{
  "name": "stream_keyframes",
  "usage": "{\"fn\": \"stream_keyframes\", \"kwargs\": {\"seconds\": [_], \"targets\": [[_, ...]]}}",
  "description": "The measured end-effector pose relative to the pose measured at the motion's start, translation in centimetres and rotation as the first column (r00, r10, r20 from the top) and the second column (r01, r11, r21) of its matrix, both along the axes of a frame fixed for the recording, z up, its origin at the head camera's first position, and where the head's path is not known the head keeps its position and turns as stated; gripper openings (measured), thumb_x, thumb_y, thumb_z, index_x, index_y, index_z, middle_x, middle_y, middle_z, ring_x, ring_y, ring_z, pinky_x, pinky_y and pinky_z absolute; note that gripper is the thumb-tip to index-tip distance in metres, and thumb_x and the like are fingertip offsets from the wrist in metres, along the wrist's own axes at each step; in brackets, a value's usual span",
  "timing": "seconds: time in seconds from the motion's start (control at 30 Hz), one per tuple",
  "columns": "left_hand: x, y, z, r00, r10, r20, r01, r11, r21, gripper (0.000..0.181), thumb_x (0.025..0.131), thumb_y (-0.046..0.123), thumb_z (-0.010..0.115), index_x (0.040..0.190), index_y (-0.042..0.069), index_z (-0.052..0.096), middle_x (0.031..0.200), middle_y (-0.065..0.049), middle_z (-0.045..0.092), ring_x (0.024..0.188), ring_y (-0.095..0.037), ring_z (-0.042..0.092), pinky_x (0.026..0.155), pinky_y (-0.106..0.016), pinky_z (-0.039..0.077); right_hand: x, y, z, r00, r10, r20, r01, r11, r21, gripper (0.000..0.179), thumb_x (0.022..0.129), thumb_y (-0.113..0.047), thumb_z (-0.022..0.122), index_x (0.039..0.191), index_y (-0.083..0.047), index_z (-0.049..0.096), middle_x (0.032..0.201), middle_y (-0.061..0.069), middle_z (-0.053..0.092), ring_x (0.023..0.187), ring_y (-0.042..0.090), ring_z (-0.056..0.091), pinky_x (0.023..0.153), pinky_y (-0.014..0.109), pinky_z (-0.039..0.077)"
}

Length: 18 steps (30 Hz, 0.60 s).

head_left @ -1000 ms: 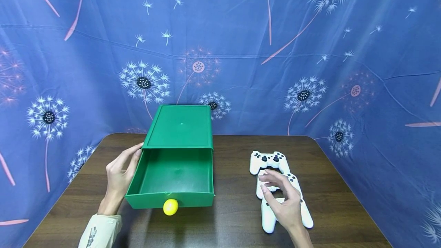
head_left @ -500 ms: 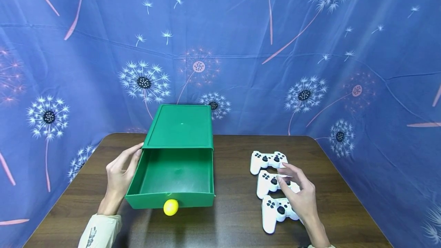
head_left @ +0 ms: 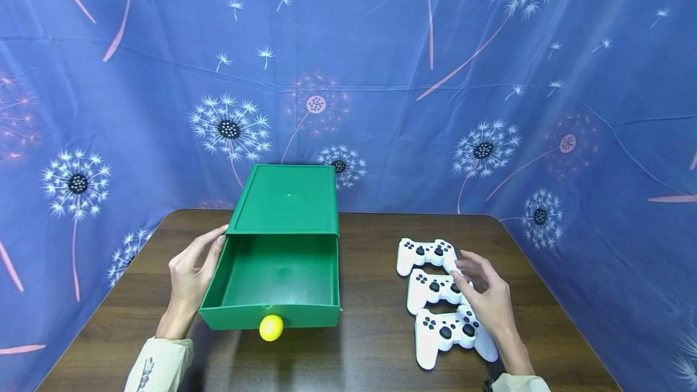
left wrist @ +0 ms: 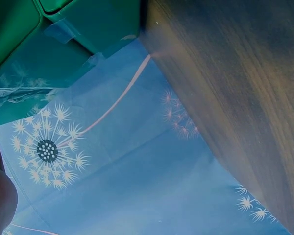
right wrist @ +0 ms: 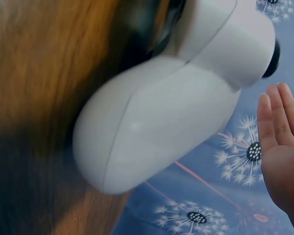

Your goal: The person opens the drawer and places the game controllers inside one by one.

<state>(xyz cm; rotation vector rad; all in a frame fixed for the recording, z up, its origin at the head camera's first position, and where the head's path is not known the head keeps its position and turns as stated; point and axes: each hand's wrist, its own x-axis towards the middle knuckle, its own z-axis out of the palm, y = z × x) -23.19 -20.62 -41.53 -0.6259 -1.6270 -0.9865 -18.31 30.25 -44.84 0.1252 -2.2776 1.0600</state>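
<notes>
A green plastic box [head_left: 285, 198] stands left of centre, its drawer [head_left: 229, 319] pulled out with nothing inside. A round yellow knob [head_left: 270, 328] is on the drawer's front. My left hand [head_left: 187, 280] touches the box's left side with extended fingers. Three white game controllers lie in a column on the right: a far one [head_left: 405, 259], a middle one [head_left: 418, 295] and a near one [head_left: 427, 349]. My right hand [head_left: 492, 301] is over their right ends, fingers spread from the thumb, holding nothing. In the right wrist view a controller grip [right wrist: 161, 122] looms close beside the straight fingers.
The dark wooden table [head_left: 376, 295] bears everything. Behind and around it hangs a blue dandelion-print cloth [head_left: 392, 138]. Clear tape [left wrist: 61, 30] sticks to the green box's side in the left wrist view.
My right hand has drifted rightward from above the controllers to their right ends, uncovering more of the middle and near ones. The left hand, box and controllers keep their places.
</notes>
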Motion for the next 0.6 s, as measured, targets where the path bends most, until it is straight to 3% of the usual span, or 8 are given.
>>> {"fn": "stream_keyframes", "kwargs": {"seconds": [0.17, 0.4, 0.6], "targets": [[0.0, 0.1, 0.1, 1.0, 0.004, -0.016, -0.004, 1.0, -0.001, 0.016, 0.089, 0.003, 0.066, 0.1, -0.007, 0.07, 0.095, -0.018, 0.07, 0.096, -0.006, 0.064, 0.084, -0.014, 0.046, -0.9, 1.3, -0.6, 1.0, -0.022, 0.016, 0.022, 1.0, 0.014, 0.049, 0.085, -0.01, 0.072, 0.131, -0.014, 0.055, 0.107, 0.005, 0.068, 0.094, 0.024, 0.063, 0.078, 0.022, 0.049], [-0.2, 0.1, 0.0, 1.0, -0.002, -0.03, 0.002, 1.0, 0.001, 0.015, 0.088, 0.002, 0.066, 0.099, -0.008, 0.07, 0.094, -0.021, 0.07, 0.096, -0.007, 0.065, 0.084, -0.014, 0.046, -2.6, 3.1, -1.3, 0.996, -0.061, 0.064, 0.058, 0.997, 0.053, 0.049, 0.087, -0.017, 0.071, 0.132, -0.013, 0.053, 0.11, 0.008, 0.066, 0.098, 0.024, 0.062, 0.078, 0.016, 0.045], [-0.1, 0.2, 0.1, 0.999, 0.0, -0.038, 0.0, 1.0, 0.007, 0.016, 0.089, 0.003, 0.066, 0.098, -0.009, 0.07, 0.094, -0.019, 0.07, 0.096, -0.006, 0.065, 0.085, -0.014, 0.046, -3.7, 4.3, -2.1, 0.986, -0.051, 0.158, 0.039, 0.996, 0.077, 0.051, 0.089, -0.025, 0.068, 0.135, -0.011, 0.049, 0.115, 0.015, 0.062, 0.105, 0.033, 0.058, 0.085, 0.04, 0.049]]}}
